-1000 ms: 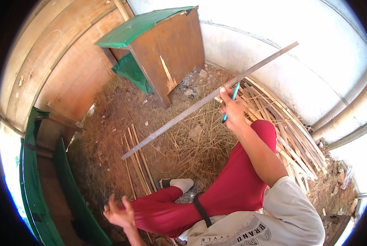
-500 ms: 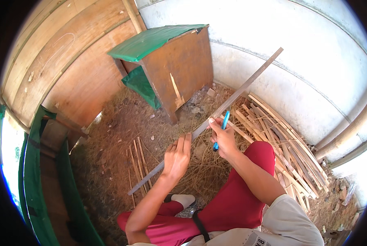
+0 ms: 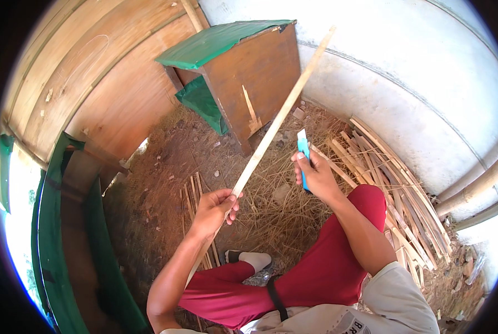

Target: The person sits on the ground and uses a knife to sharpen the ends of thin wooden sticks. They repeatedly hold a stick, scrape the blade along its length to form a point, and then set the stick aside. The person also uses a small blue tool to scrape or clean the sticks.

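Observation:
My left hand point(image 3: 213, 211) is closed around the lower part of a long, thin bamboo slat point(image 3: 278, 121). Its pale side faces up, and it slants away to the upper right, in front of the brown cabinet; the near end runs down behind my left forearm. In my right hand point(image 3: 318, 175) is a blue utility knife point(image 3: 303, 146), gripped upright with its blade pointing up. The knife is apart from the slat, to its right. Thin shavings point(image 3: 276, 222) lie scattered on the ground below both hands.
A brown wooden cabinet point(image 3: 254, 72) with a green cover stands ahead against the white wall point(image 3: 382, 100). To the right lies a pile of slats point(image 3: 396, 195); several thin strips point(image 3: 193, 195) lie at left. A green-covered frame point(image 3: 54, 222) borders the far left. My crossed legs point(image 3: 321, 278) are below.
The slat has turned from its dark side to its pale side and tilted steeper. My right hand has let go of it and moved right, with the knife now blade up.

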A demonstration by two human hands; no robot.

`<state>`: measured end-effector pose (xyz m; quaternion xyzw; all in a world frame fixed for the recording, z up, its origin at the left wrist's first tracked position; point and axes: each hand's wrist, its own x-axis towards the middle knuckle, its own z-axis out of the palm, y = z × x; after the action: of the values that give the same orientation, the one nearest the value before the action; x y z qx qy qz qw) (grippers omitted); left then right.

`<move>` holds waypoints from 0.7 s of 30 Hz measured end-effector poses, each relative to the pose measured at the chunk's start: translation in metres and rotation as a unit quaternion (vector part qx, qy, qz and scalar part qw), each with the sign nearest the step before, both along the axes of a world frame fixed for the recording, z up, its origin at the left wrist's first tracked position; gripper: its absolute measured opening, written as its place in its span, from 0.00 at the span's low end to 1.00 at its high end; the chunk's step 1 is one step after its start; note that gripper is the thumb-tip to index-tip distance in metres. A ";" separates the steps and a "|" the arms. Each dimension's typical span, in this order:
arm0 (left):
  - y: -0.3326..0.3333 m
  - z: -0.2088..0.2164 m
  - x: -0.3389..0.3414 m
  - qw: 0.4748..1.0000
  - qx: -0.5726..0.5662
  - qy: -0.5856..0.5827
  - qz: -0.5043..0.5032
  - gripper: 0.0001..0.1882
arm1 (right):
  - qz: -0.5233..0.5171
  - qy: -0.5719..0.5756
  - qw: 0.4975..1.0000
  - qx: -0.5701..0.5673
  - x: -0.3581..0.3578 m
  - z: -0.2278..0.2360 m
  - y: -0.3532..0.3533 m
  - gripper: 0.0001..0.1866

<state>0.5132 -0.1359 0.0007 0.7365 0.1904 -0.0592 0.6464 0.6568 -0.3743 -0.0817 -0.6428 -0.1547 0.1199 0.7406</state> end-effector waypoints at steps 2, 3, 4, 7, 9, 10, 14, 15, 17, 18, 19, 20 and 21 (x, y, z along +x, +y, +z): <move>0.002 -0.004 -0.021 0.999 -0.031 0.006 0.027 0.12 | 0.057 -0.068 0.989 -0.122 -0.015 0.017 0.001 0.22; 0.001 -0.006 -0.029 0.999 -0.039 0.006 0.035 0.12 | 0.045 -0.090 0.985 -0.143 -0.021 0.022 0.003 0.22; -0.001 -0.009 -0.037 0.998 -0.046 0.006 0.043 0.11 | 0.034 -0.112 0.980 -0.164 -0.027 0.026 0.006 0.22; -0.006 -0.025 -0.060 0.997 -0.040 -0.002 0.063 0.11 | 0.013 -0.202 0.962 -0.183 -0.026 0.005 0.014 0.18; -0.013 -0.035 -0.072 0.996 -0.031 0.000 0.080 0.11 | 0.046 -0.197 0.957 -0.208 -0.025 0.005 0.018 0.16; -0.015 -0.040 -0.077 0.995 -0.034 0.001 0.089 0.12 | 0.038 -0.195 0.952 -0.231 -0.027 0.010 0.019 0.13; -0.022 -0.053 -0.089 0.985 -0.121 0.015 0.120 0.13 | 0.064 -0.222 0.947 -0.224 -0.027 -0.003 0.019 0.13; -0.024 -0.054 -0.090 0.982 -0.143 0.019 0.126 0.13 | 0.080 -0.211 0.942 -0.247 -0.030 0.004 0.018 0.13; -0.023 -0.062 -0.092 0.976 -0.170 0.032 0.131 0.14 | 0.080 -0.248 0.924 -0.280 -0.033 0.000 0.020 0.14; -0.023 -0.065 -0.090 0.973 -0.185 0.039 0.130 0.15 | 0.062 -0.296 0.907 -0.293 -0.034 -0.006 0.022 0.15; -0.023 -0.067 -0.087 0.971 -0.196 0.049 0.128 0.15 | 0.044 -0.344 0.887 -0.304 -0.036 -0.011 0.022 0.15; -0.023 -0.069 -0.085 0.968 -0.207 0.058 0.127 0.15 | 0.051 -0.330 0.889 -0.315 -0.040 -0.016 0.019 0.17; -0.022 -0.071 -0.085 0.965 -0.216 0.066 0.130 0.15 | 0.056 -0.339 0.882 -0.322 -0.044 -0.015 0.019 0.17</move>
<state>0.4285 -0.1580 -0.0703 0.5426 0.3099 -0.0627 0.7783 0.6129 -0.3552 -0.0966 -0.8374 -0.3851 -0.0214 0.3873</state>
